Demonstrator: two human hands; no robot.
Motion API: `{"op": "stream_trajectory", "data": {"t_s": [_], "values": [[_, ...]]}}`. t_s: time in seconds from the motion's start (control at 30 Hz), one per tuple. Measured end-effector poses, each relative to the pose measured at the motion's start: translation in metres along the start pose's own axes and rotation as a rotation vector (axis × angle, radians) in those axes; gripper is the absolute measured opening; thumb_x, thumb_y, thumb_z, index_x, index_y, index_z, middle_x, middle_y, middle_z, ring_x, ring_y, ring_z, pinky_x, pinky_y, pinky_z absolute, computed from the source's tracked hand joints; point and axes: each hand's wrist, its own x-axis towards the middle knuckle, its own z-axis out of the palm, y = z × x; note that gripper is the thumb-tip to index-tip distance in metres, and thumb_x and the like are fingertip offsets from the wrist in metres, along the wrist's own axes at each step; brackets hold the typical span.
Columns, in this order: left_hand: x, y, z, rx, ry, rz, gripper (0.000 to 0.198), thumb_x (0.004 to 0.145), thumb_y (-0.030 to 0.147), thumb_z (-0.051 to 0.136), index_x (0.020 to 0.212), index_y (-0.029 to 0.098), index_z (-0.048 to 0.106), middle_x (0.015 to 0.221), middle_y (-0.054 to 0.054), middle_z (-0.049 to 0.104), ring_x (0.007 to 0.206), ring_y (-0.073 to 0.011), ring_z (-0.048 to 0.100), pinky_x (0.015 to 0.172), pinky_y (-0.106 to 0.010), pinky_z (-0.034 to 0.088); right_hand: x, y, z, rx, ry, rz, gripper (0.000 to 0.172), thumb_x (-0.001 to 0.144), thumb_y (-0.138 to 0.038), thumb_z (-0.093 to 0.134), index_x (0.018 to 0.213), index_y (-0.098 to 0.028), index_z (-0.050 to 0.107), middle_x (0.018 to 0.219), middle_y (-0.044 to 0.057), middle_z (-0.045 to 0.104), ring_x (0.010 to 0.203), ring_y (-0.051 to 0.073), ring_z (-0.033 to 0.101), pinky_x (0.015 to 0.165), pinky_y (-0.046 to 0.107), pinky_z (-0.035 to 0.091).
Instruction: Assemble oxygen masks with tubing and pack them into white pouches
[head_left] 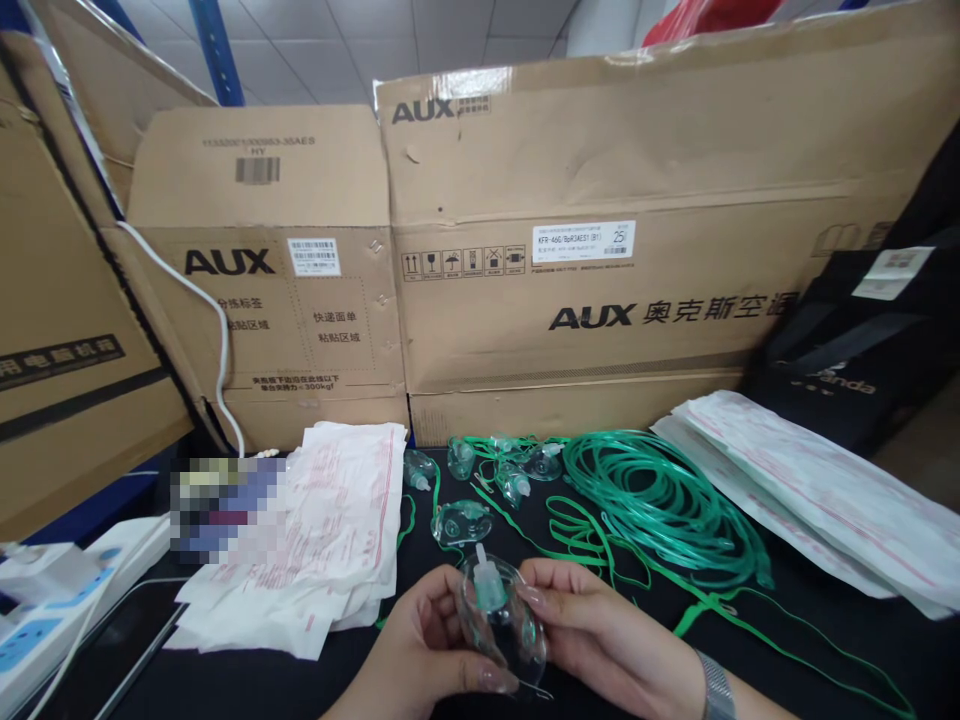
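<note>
Between my two hands is a clear oxygen mask (pixel 517 640) with a pale green and white connector pointing away from me. My left hand (pixel 431 645) grips its left side, the thumb across the lower edge. My right hand (pixel 592 620) pinches its right side with thumb and fingers. A small metal clip (pixel 536 690) shows at the mask's lower edge. Just beyond lies another clear mask (pixel 463 522), with several more masks (pixel 514 480) behind it. Green elastic straps (pixel 581 535) are spread to their right, near a coil of green tubing (pixel 660 490).
White printed pouches (pixel 330 540) are stacked on the left, and more pouches (pixel 810 490) lie at the right. A power strip (pixel 112 570) and a dark flat device (pixel 142 650) sit at the left edge. Cardboard boxes (pixel 480 350) wall off the back; a black bag (pixel 847 340) stands right.
</note>
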Motion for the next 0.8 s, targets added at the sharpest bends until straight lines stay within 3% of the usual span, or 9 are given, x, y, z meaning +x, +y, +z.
{"op": "stream_trajectory", "data": {"t_s": [0.3, 0.53, 0.67, 0.8], "values": [[0.005, -0.013, -0.006, 0.077, 0.078, 0.075, 0.035, 0.047, 0.002, 0.078, 0.07, 0.017, 0.056, 0.069, 0.002, 0.067, 0.066, -0.0125, 0.06, 0.061, -0.022, 0.046, -0.001, 0.002, 0.004, -0.086, 0.072, -0.089, 0.022, 0.066, -0.025, 0.074, 0.063, -0.012, 0.057, 0.058, -0.003, 0.056, 0.056, 0.006, 0.048, 0.058, 0.02, 0.035], [0.016, -0.012, -0.011, 0.093, 0.149, 0.066, 0.03, 0.049, 0.004, 0.078, 0.066, 0.016, 0.055, 0.064, 0.002, 0.069, 0.06, -0.0111, 0.06, 0.059, -0.021, 0.046, 0.001, 0.005, 0.003, -0.13, 0.074, -0.118, 0.02, 0.074, -0.027, 0.067, 0.086, -0.012, 0.062, 0.08, 0.005, 0.064, 0.074, 0.013, 0.058, 0.073, 0.029, 0.042], [0.014, -0.007, -0.01, 0.043, 0.184, 0.099, 0.03, 0.049, 0.009, 0.08, 0.061, 0.016, 0.053, 0.056, 0.004, 0.067, 0.052, -0.0086, 0.059, 0.052, -0.017, 0.043, 0.001, 0.008, 0.003, -0.146, 0.003, -0.011, 0.025, 0.07, -0.024, 0.07, 0.09, -0.012, 0.062, 0.089, 0.006, 0.063, 0.085, 0.015, 0.059, 0.075, 0.029, 0.044], [0.007, -0.005, -0.006, 0.063, 0.275, 0.133, 0.029, 0.054, 0.015, 0.079, 0.059, 0.017, 0.05, 0.05, 0.006, 0.062, 0.048, -0.0073, 0.054, 0.05, -0.018, 0.041, 0.003, 0.015, 0.003, -0.139, -0.092, 0.135, 0.035, 0.061, -0.02, 0.077, 0.09, -0.013, 0.059, 0.084, 0.006, 0.065, 0.076, 0.017, 0.065, 0.066, 0.026, 0.046]]}}
